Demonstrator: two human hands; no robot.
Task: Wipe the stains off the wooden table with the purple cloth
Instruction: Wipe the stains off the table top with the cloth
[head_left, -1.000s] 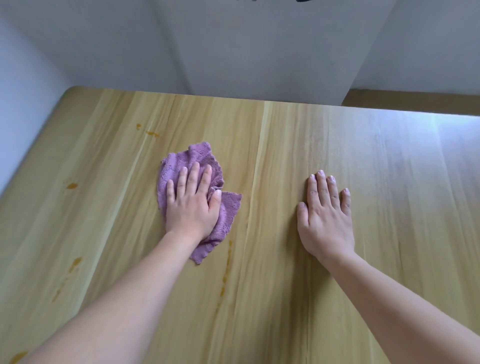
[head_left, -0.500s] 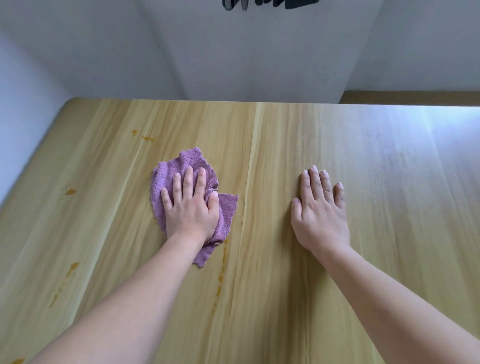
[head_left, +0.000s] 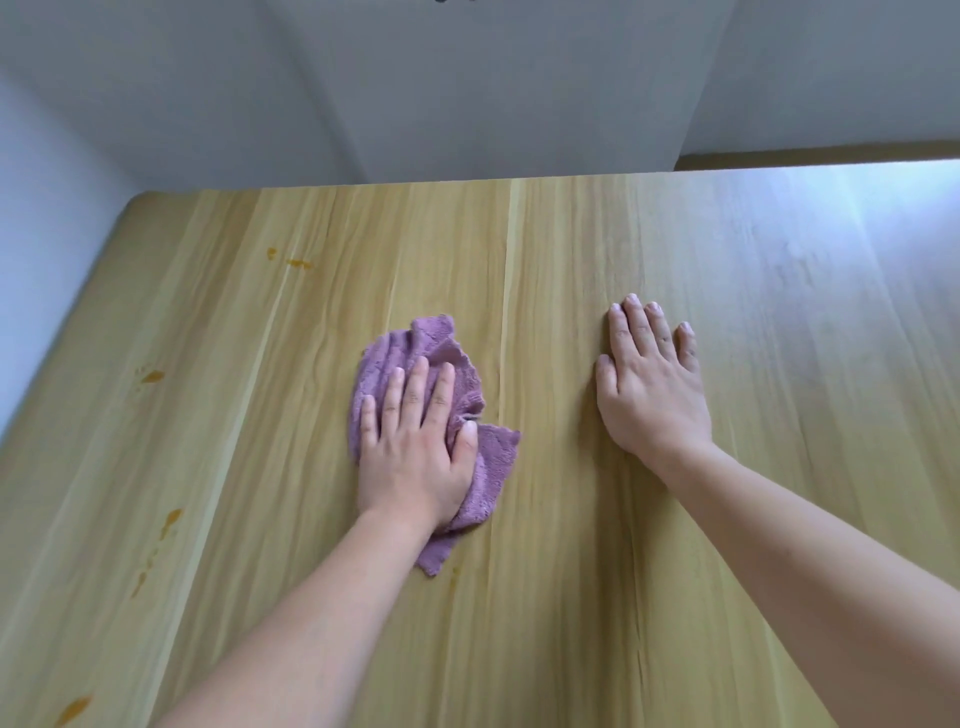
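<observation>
The crumpled purple cloth (head_left: 415, 348) lies on the wooden table (head_left: 597, 597), a little left of the middle. My left hand (head_left: 415, 452) presses down on it with fingers spread and the thumb tucked into a fold. My right hand (head_left: 649, 389) rests flat on the bare wood to the right, holding nothing. Orange-brown stains show at the far left (head_left: 298, 262), at the left edge (head_left: 152, 375), lower left (head_left: 169, 519) and the near left corner (head_left: 72, 709). A small spot (head_left: 456, 571) sits just beside the cloth's near tip.
A white wall (head_left: 467, 104) runs along the table's far edge and the left side. At the far right the tabletop (head_left: 857, 218) reflects bright light.
My left hand has dragged the cloth toward me and slightly right, over the stain streak that lay below it; only a small spot of the streak still shows. My right hand stays planted.
</observation>
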